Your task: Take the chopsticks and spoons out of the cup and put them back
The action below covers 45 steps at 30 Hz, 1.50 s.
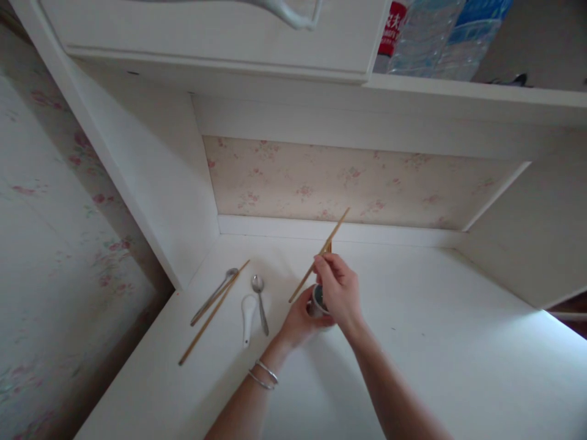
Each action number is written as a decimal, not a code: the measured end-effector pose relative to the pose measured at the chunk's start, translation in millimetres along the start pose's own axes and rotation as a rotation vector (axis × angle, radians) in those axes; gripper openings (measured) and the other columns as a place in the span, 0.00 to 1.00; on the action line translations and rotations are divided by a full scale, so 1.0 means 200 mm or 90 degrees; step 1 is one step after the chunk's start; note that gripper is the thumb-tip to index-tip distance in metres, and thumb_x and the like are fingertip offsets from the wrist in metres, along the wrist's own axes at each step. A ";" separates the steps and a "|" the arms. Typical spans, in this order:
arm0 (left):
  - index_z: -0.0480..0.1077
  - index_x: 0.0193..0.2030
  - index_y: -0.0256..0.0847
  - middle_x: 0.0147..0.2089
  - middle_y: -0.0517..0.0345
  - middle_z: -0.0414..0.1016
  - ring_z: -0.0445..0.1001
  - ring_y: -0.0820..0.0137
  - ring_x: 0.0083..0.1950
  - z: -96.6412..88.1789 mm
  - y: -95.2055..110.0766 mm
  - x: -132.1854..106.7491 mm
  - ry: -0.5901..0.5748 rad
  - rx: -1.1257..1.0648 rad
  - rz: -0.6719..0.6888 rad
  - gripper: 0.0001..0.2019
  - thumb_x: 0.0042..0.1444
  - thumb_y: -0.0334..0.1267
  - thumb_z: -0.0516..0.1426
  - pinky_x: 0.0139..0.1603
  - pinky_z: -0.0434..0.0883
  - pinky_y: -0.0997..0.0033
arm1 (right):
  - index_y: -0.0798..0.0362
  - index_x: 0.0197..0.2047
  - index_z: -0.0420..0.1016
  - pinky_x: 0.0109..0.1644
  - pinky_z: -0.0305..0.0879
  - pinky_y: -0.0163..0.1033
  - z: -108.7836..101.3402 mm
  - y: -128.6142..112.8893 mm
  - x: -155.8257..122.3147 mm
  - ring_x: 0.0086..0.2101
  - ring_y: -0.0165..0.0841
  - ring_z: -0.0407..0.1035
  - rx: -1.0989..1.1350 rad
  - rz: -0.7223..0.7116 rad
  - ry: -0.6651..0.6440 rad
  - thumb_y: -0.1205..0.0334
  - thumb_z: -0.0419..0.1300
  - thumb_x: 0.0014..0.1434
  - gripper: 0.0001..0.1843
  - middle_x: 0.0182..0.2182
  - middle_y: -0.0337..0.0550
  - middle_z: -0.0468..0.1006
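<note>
My left hand [300, 321] is wrapped round a small cup [320, 299] with a dark inside, which stands on the white desktop. Above the cup's rim, my right hand [340, 287] pinches a wooden chopstick [300, 286] that slants up to the right. The tip of another wooden stick [329, 247] shows just behind my right fingers; its lower part is hidden. To the left lie two more chopsticks [202, 333], crossing near their far ends by a long metal spoon [215, 294]. Nearer the cup are a short metal spoon [262, 308] and a white ceramic spoon [247, 321].
A white cabinet [220, 43] with a metal handle overhangs the desk [413, 379]. Plastic bottles [426, 40] stand on the upper right shelf. A side panel [132, 159] bounds the desk on the left, and a floral back wall [302, 183] closes it behind.
</note>
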<state>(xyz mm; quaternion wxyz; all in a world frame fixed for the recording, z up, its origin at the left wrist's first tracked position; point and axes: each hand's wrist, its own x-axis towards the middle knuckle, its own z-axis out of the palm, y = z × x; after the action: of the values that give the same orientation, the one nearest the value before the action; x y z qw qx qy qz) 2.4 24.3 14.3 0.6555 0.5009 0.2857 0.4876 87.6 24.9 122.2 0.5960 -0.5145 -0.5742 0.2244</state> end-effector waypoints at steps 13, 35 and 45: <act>0.65 0.59 0.39 0.55 0.45 0.74 0.74 0.57 0.54 0.02 -0.01 0.01 -0.003 -0.004 -0.030 0.40 0.36 0.34 0.73 0.57 0.67 0.56 | 0.51 0.34 0.78 0.42 0.64 0.40 -0.32 0.32 0.10 0.35 0.36 0.70 -0.394 -0.153 -0.085 0.56 0.52 0.63 0.15 0.30 0.44 0.79; 0.66 0.59 0.40 0.55 0.47 0.74 0.72 0.57 0.56 0.02 -0.01 0.03 0.000 0.000 -0.032 0.41 0.35 0.34 0.73 0.58 0.67 0.57 | 0.50 0.37 0.82 0.41 0.67 0.37 -0.31 0.42 0.03 0.36 0.33 0.73 -0.299 -0.079 -0.183 0.58 0.54 0.63 0.14 0.34 0.42 0.80; 0.67 0.59 0.40 0.57 0.48 0.74 0.71 0.56 0.58 -0.01 -0.01 0.04 -0.051 -0.003 -0.048 0.37 0.39 0.33 0.71 0.61 0.65 0.56 | 0.49 0.42 0.81 0.37 0.68 0.39 -0.31 0.46 0.03 0.36 0.36 0.73 -0.184 -0.011 -0.191 0.52 0.57 0.62 0.14 0.36 0.45 0.80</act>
<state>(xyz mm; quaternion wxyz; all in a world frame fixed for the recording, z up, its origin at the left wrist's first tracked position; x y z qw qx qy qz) 4.1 31.5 13.0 0.6854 0.5075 0.2768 0.4429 176.4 41.4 56.0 0.4259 -0.5506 -0.6870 0.2083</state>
